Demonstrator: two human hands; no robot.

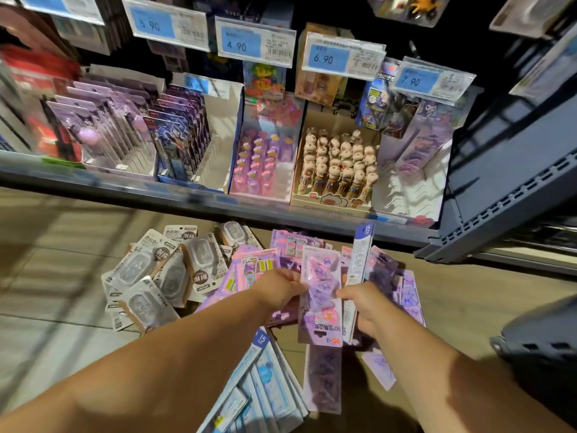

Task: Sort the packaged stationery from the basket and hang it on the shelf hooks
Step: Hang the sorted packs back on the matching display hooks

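My left hand [279,287] pinches the left edge of a pink and purple cartoon packet [321,295] held above the floor. My right hand [363,307] grips the same packet's right edge together with a long white and blue ruler packet [362,260] that stands upright behind it. Beneath my hands lie loose piles on the floor: grey and white tape packets [159,276] at the left, more purple packets [402,289] at the right, and blue and white ruler packets [265,389] nearest me. Another purple packet [324,379] lies flat below the held one.
The bottom shelf [218,204] holds display boxes of purple pens [103,129], pink items [265,160] and figure-topped pens [337,164]. Blue price tags [256,42] hang above on hooks. A dark basket [543,348] sits at the right edge. A grey shelf frame [505,195] juts out at the right.
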